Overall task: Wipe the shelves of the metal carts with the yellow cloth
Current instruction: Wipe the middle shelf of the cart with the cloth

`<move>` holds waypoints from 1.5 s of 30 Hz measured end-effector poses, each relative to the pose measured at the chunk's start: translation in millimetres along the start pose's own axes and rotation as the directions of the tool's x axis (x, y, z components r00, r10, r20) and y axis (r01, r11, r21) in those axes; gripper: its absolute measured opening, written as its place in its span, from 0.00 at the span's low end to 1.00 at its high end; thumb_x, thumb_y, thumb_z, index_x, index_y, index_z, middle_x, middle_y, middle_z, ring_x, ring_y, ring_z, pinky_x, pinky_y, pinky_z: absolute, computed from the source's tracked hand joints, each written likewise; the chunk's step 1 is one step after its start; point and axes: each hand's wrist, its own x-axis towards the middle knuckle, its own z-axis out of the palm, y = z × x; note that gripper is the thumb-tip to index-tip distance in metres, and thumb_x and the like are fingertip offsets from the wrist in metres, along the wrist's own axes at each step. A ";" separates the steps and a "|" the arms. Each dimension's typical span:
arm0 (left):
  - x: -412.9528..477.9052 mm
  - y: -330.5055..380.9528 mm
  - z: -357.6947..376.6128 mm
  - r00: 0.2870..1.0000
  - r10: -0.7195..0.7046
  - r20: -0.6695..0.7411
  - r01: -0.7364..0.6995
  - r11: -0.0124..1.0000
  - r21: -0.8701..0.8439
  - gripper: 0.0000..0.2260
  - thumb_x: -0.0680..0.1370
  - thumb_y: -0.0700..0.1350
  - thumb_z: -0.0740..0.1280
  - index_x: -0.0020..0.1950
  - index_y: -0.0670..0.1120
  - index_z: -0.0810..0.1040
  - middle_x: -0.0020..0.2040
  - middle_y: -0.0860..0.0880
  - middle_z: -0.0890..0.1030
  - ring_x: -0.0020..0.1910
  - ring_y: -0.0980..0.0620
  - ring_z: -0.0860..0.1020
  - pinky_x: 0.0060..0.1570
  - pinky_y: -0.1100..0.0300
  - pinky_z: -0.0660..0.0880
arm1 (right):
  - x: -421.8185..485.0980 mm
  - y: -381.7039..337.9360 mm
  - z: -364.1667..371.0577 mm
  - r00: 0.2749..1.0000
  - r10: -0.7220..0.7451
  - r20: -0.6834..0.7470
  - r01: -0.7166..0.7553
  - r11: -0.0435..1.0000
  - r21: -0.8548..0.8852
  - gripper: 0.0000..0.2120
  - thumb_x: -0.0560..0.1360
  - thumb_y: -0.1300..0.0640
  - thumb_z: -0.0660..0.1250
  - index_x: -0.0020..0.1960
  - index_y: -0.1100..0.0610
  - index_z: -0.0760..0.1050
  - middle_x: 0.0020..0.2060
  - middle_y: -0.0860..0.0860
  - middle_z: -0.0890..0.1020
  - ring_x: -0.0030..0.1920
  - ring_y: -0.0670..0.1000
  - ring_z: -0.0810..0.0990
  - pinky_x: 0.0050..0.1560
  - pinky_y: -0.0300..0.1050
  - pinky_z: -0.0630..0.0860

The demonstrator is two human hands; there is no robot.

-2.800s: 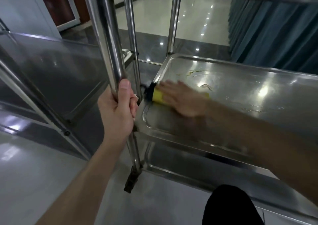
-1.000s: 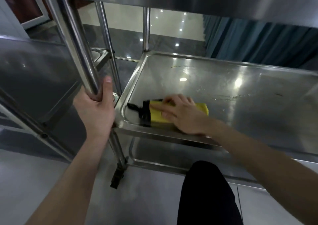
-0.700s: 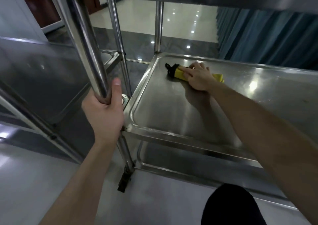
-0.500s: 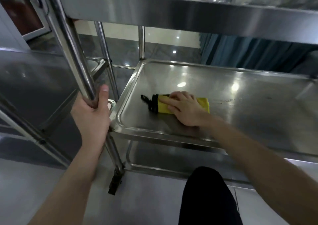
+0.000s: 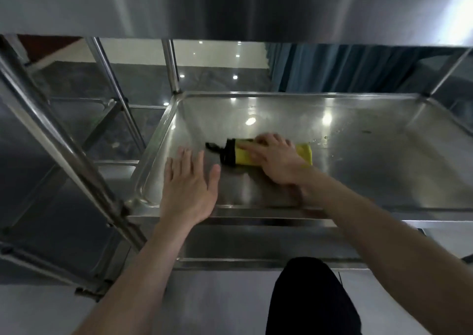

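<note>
While the right hand (image 5: 279, 163) lies flat with straight fingers, pressing the yellow cloth (image 5: 243, 155) onto the cart's rimmed middle shelf (image 5: 371, 171), the left hand (image 5: 189, 188) is spread open over that shelf's near left corner, holding nothing; whether its palm touches the metal is unclear. The cloth, with black trim (image 5: 229, 153) at its left end, lies left of the shelf's centre. Droplets (image 5: 325, 138) glint near its right end.

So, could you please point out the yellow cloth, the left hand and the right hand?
yellow cloth (image 5: 245, 158): head view, the yellow patch beside its black edge.
left hand (image 5: 188, 188): head view, back of the hand.
right hand (image 5: 279, 163): head view, back of the hand.
</note>
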 end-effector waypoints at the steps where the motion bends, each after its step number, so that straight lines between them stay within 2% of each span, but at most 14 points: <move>1: -2.2 0.6 0.2 1.000 0.010 0.015 -0.011 0.999 0.031 0.37 0.85 0.66 0.35 0.88 0.47 0.54 0.88 0.43 0.53 0.88 0.46 0.45 0.85 0.44 0.42 | 32.8 13.9 -4.7 0.999 0.037 0.003 -0.037 0.999 -0.005 0.22 0.88 0.40 0.49 0.82 0.31 0.60 0.78 0.49 0.66 0.79 0.57 0.61 0.78 0.62 0.56; 4: -2.3 0.6 1.8 1.000 0.009 -0.014 -0.008 0.998 0.069 0.36 0.84 0.65 0.36 0.86 0.47 0.55 0.87 0.42 0.56 0.88 0.45 0.48 0.85 0.43 0.46 | 117.4 42.6 -15.2 0.992 0.122 0.008 -0.122 0.992 0.001 0.23 0.88 0.39 0.48 0.82 0.32 0.60 0.79 0.51 0.65 0.79 0.59 0.61 0.78 0.62 0.56; 7: -2.4 -1.3 2.1 0.999 -0.001 -0.042 0.005 0.995 0.096 0.35 0.84 0.64 0.38 0.85 0.47 0.59 0.86 0.42 0.60 0.87 0.44 0.52 0.85 0.43 0.48 | 145.8 44.5 -9.1 0.991 0.132 -0.011 -0.132 0.990 -0.042 0.24 0.87 0.39 0.48 0.83 0.34 0.60 0.80 0.52 0.65 0.79 0.60 0.60 0.78 0.64 0.55; 10: -3.0 0.4 0.7 0.999 0.007 -0.051 -0.003 0.997 0.083 0.32 0.85 0.62 0.41 0.82 0.46 0.64 0.83 0.42 0.65 0.86 0.43 0.56 0.84 0.43 0.52 | 100.7 28.1 -5.5 0.994 0.107 -0.002 -0.107 0.994 -0.029 0.24 0.88 0.41 0.48 0.83 0.34 0.60 0.79 0.51 0.66 0.79 0.59 0.61 0.79 0.63 0.55; 14: -2.2 2.9 -1.3 0.998 0.002 -0.055 0.003 0.997 0.083 0.28 0.87 0.61 0.45 0.80 0.46 0.66 0.82 0.42 0.67 0.85 0.42 0.57 0.83 0.42 0.54 | -19.3 -5.2 -4.8 0.999 0.016 0.029 -0.016 1.000 0.014 0.22 0.89 0.43 0.51 0.82 0.31 0.59 0.78 0.48 0.66 0.79 0.56 0.61 0.78 0.60 0.56; 17: -0.8 3.1 -2.6 0.998 0.022 -0.051 -0.019 0.998 0.055 0.31 0.87 0.62 0.43 0.81 0.46 0.66 0.82 0.41 0.67 0.85 0.41 0.57 0.82 0.42 0.55 | -102.8 -22.9 2.3 1.000 0.010 0.017 -0.011 0.999 0.039 0.23 0.87 0.39 0.50 0.82 0.30 0.58 0.78 0.44 0.65 0.78 0.52 0.61 0.78 0.57 0.57; 20: 1.5 0.9 -1.6 0.997 0.047 -0.066 -0.046 0.999 0.013 0.30 0.88 0.61 0.46 0.81 0.44 0.66 0.82 0.39 0.67 0.85 0.40 0.57 0.83 0.41 0.54 | -114.8 -31.3 2.8 0.998 0.057 -0.005 -0.056 0.998 0.034 0.26 0.85 0.33 0.45 0.82 0.30 0.59 0.78 0.43 0.65 0.78 0.51 0.62 0.80 0.54 0.55; 25: 5.9 -1.0 -1.3 0.994 0.074 -0.082 -0.074 0.997 0.003 0.30 0.88 0.59 0.47 0.82 0.42 0.66 0.82 0.38 0.67 0.85 0.40 0.57 0.84 0.41 0.52 | -104.7 -38.7 4.4 0.997 0.072 -0.025 -0.071 0.997 0.042 0.24 0.87 0.36 0.46 0.83 0.32 0.59 0.80 0.44 0.64 0.80 0.52 0.60 0.81 0.53 0.53; 29: 3.0 21.2 -4.3 0.990 0.057 -0.127 -0.065 0.996 -0.057 0.28 0.87 0.57 0.51 0.74 0.38 0.74 0.74 0.33 0.75 0.80 0.34 0.66 0.80 0.37 0.59 | -128.7 -25.6 1.1 0.998 0.031 -0.047 -0.030 0.999 0.010 0.23 0.89 0.39 0.47 0.83 0.35 0.60 0.79 0.45 0.66 0.77 0.52 0.64 0.80 0.52 0.56; 31: 3.6 52.1 -5.1 0.986 0.076 -0.149 -0.092 0.991 -0.102 0.28 0.86 0.57 0.52 0.72 0.38 0.76 0.71 0.33 0.77 0.77 0.33 0.70 0.78 0.37 0.62 | -147.6 -5.9 -1.9 0.997 0.051 -0.056 -0.052 0.999 -0.012 0.24 0.88 0.38 0.45 0.83 0.34 0.60 0.80 0.44 0.66 0.77 0.51 0.64 0.80 0.51 0.56; 35: 2.7 113.9 11.0 0.981 0.147 -0.126 -0.161 0.980 -0.114 0.28 0.86 0.57 0.50 0.75 0.40 0.75 0.75 0.37 0.76 0.81 0.37 0.66 0.81 0.40 0.60 | -179.9 31.6 -12.0 0.992 0.123 -0.007 -0.123 0.992 0.019 0.26 0.87 0.36 0.40 0.83 0.33 0.57 0.82 0.39 0.62 0.81 0.47 0.59 0.81 0.47 0.50; 40: -3.0 122.5 32.2 0.987 0.115 -0.111 -0.119 0.992 -0.031 0.29 0.87 0.58 0.47 0.76 0.39 0.72 0.76 0.36 0.74 0.81 0.37 0.66 0.81 0.40 0.61 | -175.8 38.0 -19.6 0.998 0.001 0.057 0.008 0.988 -0.151 0.39 0.80 0.33 0.22 0.87 0.39 0.46 0.85 0.47 0.56 0.84 0.52 0.55 0.83 0.53 0.50; 41: -3.1 121.5 32.9 0.989 0.097 -0.114 -0.101 0.994 -0.033 0.31 0.87 0.59 0.46 0.75 0.39 0.73 0.76 0.36 0.75 0.80 0.36 0.67 0.80 0.40 0.62 | -166.2 42.3 -20.3 0.999 -0.006 0.049 0.013 0.988 -0.152 0.39 0.79 0.32 0.22 0.87 0.39 0.45 0.85 0.47 0.55 0.84 0.52 0.55 0.83 0.53 0.50; 45: -2.1 121.3 38.5 0.984 0.121 -0.133 -0.116 0.992 0.040 0.33 0.86 0.61 0.42 0.76 0.41 0.73 0.75 0.38 0.76 0.79 0.39 0.69 0.80 0.42 0.63 | -74.0 84.1 -18.7 0.998 0.042 0.041 -0.037 0.992 -0.121 0.29 0.85 0.35 0.38 0.86 0.37 0.46 0.86 0.46 0.53 0.85 0.55 0.53 0.83 0.59 0.50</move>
